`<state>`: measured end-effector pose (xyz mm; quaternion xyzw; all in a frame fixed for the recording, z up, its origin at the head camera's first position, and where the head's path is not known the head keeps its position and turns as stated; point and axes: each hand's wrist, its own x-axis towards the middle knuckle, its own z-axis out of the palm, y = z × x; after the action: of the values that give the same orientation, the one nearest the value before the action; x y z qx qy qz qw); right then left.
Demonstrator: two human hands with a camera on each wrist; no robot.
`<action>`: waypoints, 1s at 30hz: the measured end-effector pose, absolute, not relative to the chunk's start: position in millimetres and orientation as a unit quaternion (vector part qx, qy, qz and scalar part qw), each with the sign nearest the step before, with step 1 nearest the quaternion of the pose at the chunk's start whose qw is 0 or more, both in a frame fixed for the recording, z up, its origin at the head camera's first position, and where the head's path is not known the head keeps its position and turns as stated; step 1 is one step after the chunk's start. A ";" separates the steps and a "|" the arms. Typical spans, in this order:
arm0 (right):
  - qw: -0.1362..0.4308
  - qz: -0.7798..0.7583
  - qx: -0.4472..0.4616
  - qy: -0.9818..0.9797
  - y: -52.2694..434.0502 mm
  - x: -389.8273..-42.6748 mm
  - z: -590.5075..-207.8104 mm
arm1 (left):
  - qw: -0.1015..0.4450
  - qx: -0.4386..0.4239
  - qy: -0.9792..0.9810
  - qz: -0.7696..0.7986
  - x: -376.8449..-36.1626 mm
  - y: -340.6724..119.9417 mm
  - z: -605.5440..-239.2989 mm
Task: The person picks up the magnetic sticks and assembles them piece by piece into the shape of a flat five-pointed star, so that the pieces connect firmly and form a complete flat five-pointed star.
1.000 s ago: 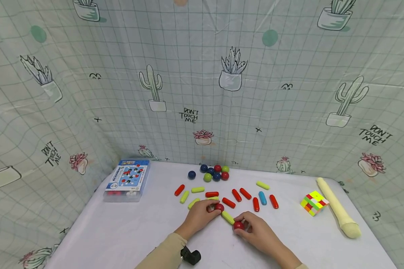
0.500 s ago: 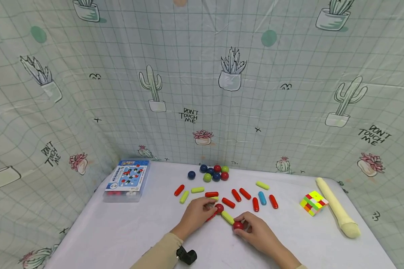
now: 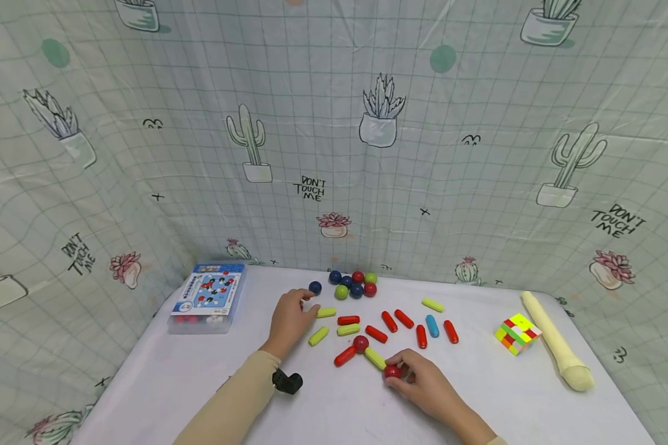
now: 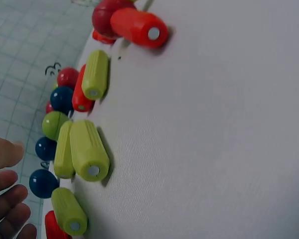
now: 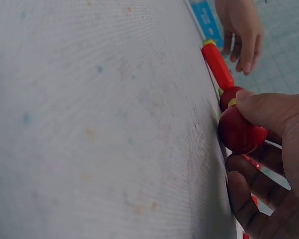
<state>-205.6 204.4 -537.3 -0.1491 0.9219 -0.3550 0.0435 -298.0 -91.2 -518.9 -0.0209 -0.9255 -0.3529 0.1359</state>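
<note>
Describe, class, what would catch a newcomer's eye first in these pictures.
The scatter of bright red, green and blue rods and balls mid-table stands out first. In front of it the right hand grips a red ball joined to a green rod, while the left hand reaches among loose rods. A colourful puzzle cube sits at the right.

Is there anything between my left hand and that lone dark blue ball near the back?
Nothing visible. The left hand lies just in front of the blue ball with only bare table between them. A green rod sits beside the fingertips, off that line. The right hand holds a red ball.
</note>
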 end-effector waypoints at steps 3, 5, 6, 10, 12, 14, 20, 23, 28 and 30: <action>0.039 -0.357 -0.152 0.921 205.9 -204.8 -537.1 | 0.124 0.003 -0.930 -0.346 -307.8 -95.3 -521.7; 0.038 -0.356 -0.154 0.921 206.5 -204.4 -536.3 | 0.113 0.016 -0.933 -0.343 -314.1 -96.9 -523.6; 0.038 -0.356 -0.155 0.921 206.6 -204.4 -536.0 | 0.107 0.020 -0.934 -0.341 -317.6 -97.6 -524.6; 0.041 -0.358 -0.159 0.919 206.7 -205.0 -535.7 | 0.082 0.023 -0.941 -0.329 -331.7 -99.1 -526.8; 0.042 -0.357 -0.158 0.920 206.9 -205.2 -535.9 | 0.067 0.018 -0.943 -0.324 -338.5 -99.2 -526.0; 0.043 -0.355 -0.158 0.920 207.3 -205.0 -535.9 | 0.056 0.010 -0.947 -0.318 -343.8 -98.9 -524.4; 0.041 -0.356 -0.164 0.919 208.0 -204.9 -536.7 | 0.046 -0.015 -0.957 -0.286 -351.8 -95.8 -518.9; 0.042 -0.355 -0.162 0.920 208.0 -205.0 -537.3 | 0.049 -0.018 -0.958 -0.282 -353.0 -92.9 -516.4; 0.047 -0.352 -0.154 0.922 208.5 -205.0 -537.6 | 0.061 -0.012 -0.958 -0.281 -353.7 -87.7 -515.8; 0.048 -0.352 -0.154 0.922 208.8 -204.9 -537.9 | 0.063 -0.011 -0.957 -0.281 -353.7 -85.9 -517.1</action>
<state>-204.9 208.8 -537.9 -0.1538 0.9222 -0.3515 0.0477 -353.7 -85.9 -517.1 -0.0107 -0.9575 -0.2814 0.0628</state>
